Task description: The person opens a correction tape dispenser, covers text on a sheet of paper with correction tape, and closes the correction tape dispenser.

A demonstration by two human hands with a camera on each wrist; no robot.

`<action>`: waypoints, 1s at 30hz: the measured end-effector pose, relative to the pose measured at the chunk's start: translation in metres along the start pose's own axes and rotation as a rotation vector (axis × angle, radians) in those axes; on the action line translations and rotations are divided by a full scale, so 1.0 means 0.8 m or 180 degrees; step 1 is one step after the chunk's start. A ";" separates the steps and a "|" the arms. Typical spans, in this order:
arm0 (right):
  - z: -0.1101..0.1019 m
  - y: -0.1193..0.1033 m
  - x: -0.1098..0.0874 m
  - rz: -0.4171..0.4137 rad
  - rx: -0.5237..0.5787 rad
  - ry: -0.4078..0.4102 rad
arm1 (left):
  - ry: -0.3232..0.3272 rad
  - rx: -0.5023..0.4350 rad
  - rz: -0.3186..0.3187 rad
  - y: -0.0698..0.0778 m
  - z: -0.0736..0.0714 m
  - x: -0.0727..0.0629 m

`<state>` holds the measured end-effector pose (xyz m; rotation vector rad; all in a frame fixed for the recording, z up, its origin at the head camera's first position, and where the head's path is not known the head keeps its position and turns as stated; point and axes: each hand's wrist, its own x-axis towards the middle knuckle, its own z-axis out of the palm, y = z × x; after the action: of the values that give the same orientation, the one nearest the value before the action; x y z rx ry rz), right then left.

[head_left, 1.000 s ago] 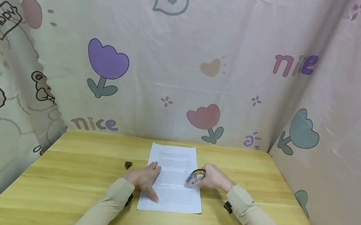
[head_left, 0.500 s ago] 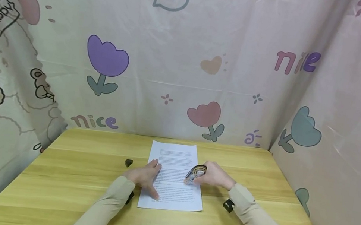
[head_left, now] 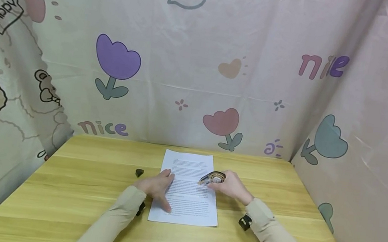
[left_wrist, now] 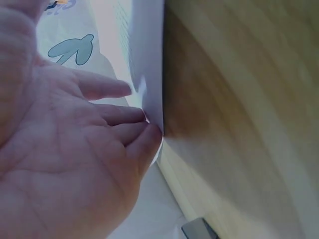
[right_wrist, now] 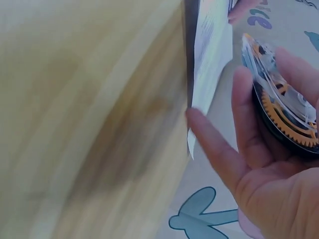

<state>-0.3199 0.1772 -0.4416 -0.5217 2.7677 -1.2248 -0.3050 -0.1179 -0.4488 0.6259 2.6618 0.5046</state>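
Note:
A printed sheet of paper (head_left: 186,211) lies on the table in the head view. My left hand (head_left: 156,187) rests on its left side, fingers and thumb spread. In the left wrist view the palm of that left hand (left_wrist: 65,144) shows, fingertips at the paper's edge (left_wrist: 147,55). My right hand (head_left: 232,186) holds a correction tape (head_left: 214,177) over the right part of the sheet, tip pointing left. The right wrist view shows the correction tape (right_wrist: 289,109) with its clear body and orange gear between thumb and fingers. Whether its tip touches the paper I cannot tell.
A small dark piece (head_left: 139,173) lies on the wooden table (head_left: 91,189), left of the sheet. Black wrist cameras (head_left: 245,222) sit beneath both sleeves. A printed curtain (head_left: 173,54) closes off the back and sides.
My right hand has moved the correction tape a little farther up the page, and its body now lies flatter. The left hand stays in place on the sheet. The head view has shifted slightly.

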 end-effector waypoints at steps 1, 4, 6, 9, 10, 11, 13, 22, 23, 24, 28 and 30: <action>0.001 -0.001 0.000 0.0000 -0.0013 0.0042 | 0.0042 -0.0002 0.0037 -0.002 -0.001 0.001; 0.003 -0.003 0.001 0.0025 -0.0013 0.0133 | 0.0179 -0.0131 0.0113 -0.007 -0.007 0.003; 0.005 -0.005 0.002 0.0068 0.0009 0.0172 | 0.0352 -0.0120 0.0152 -0.013 -0.012 0.004; 0.005 -0.008 0.003 0.0146 0.0068 0.0245 | 0.0629 -0.0031 0.0070 -0.021 -0.019 0.005; 0.005 -0.009 0.003 0.0165 0.0089 0.0267 | 0.0714 0.0064 0.0013 -0.024 -0.020 0.006; 0.005 -0.010 0.003 0.0177 0.0100 0.0286 | 0.0798 0.0153 -0.0035 -0.027 -0.021 0.006; 0.006 -0.010 0.004 0.0172 0.0122 0.0306 | 0.0882 0.0221 -0.0120 -0.031 -0.023 0.004; 0.013 -0.009 0.003 0.0103 0.0083 0.0266 | 0.1131 0.0480 -0.0374 -0.045 -0.026 -0.012; 0.014 -0.010 0.003 0.0100 0.0084 0.0270 | 0.1156 0.0521 -0.0420 -0.047 -0.026 -0.014; 0.014 -0.011 0.003 0.0092 0.0086 0.0275 | 0.1171 0.0554 -0.0462 -0.049 -0.027 -0.016; 0.015 -0.013 0.004 0.0074 0.0126 0.0281 | 0.1148 0.0536 -0.0624 -0.057 -0.031 -0.021; 0.016 -0.014 0.004 0.0050 0.0155 0.0273 | 0.1109 0.0488 -0.0675 -0.059 -0.033 -0.023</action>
<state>-0.3176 0.1601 -0.4417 -0.4532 2.7974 -1.3381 -0.3171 -0.1732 -0.4407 0.3111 3.0735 0.3800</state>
